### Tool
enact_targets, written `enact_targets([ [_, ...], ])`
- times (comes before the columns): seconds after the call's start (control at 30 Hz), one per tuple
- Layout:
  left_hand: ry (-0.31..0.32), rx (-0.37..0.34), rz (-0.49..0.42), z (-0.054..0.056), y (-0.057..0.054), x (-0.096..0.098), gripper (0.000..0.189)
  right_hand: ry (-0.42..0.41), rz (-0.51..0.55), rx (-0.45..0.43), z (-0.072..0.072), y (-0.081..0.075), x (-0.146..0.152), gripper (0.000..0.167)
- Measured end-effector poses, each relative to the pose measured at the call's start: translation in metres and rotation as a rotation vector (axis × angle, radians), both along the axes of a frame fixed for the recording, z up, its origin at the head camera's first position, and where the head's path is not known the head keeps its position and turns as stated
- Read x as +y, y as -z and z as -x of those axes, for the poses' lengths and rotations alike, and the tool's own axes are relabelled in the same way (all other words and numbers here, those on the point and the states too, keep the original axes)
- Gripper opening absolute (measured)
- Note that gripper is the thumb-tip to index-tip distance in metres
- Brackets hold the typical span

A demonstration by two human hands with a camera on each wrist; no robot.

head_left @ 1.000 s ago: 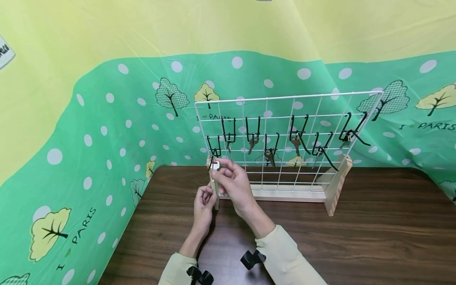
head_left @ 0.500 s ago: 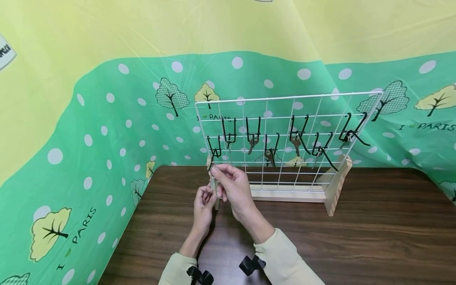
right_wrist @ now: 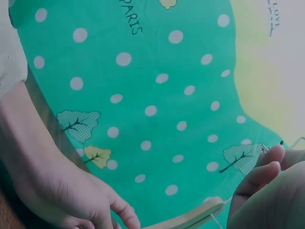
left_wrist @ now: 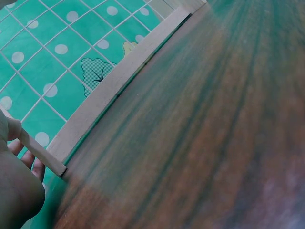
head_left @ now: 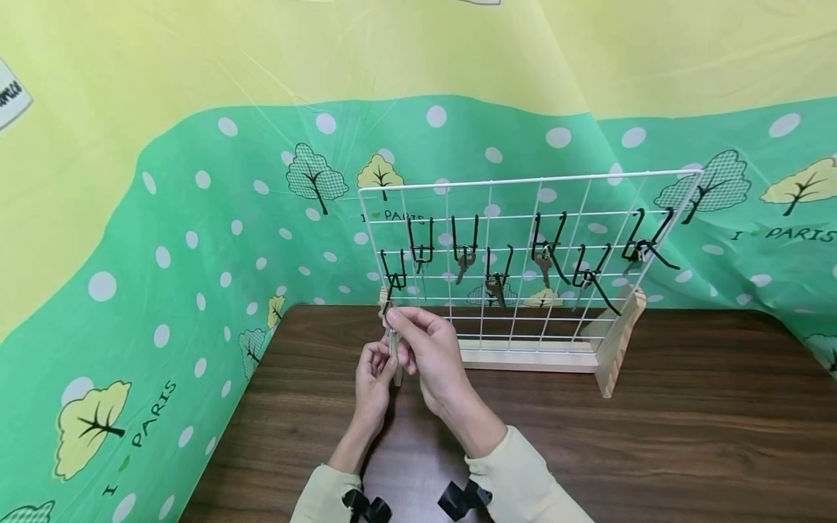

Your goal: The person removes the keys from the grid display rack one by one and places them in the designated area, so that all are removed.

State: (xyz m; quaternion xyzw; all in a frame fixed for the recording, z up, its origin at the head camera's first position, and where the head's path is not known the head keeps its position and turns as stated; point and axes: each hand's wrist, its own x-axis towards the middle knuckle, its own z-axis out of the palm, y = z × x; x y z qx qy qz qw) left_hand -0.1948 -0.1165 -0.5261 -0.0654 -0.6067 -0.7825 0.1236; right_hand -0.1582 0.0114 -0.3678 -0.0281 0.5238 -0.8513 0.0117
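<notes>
My right hand [head_left: 434, 356] is at the left end of the white wire grid rack [head_left: 516, 179]. Thumb and forefinger pinch a slim silver key [head_left: 392, 343], mostly hidden by the fingers. Just above them is the lower left black hook [head_left: 394, 280]. In the right wrist view a bit of the key's metal [right_wrist: 265, 149] shows at the fingertips, close to the hook's dark tip. Lower down, my left hand [head_left: 373, 385] grips the rack's left wooden side support [left_wrist: 45, 155], its fingers behind the wood in the left wrist view.
Several more black hooks [head_left: 464, 236] hang across the grid, and keys [head_left: 495, 290] dangle from most of them. A wooden foot [head_left: 620, 345] holds up the right end. The rack stands on a dark wood table [head_left: 719, 414] before a green and yellow patterned cloth [head_left: 261, 218].
My right hand has come down slightly from the hook's height, and the key's pale head, seen earlier, is now covered by the fingers. The left hand has stayed in place.
</notes>
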Motion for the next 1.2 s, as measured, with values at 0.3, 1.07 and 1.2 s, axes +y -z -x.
enact_targets([
  [0.3,0.012,0.010,0.000,0.000,0.000,0.000,0.021,-0.005,-0.025,0.030,-0.007,-0.002,0.000,0.020],
  [1.07,-0.009,0.021,0.009,0.001,0.002,0.000,0.029,-0.015,-0.155,0.147,-0.028,-0.007,0.006,0.022],
  [1.2,-0.001,0.012,-0.007,0.000,0.001,0.000,0.025,-0.009,-0.201,0.158,-0.032,-0.003,0.011,0.020],
])
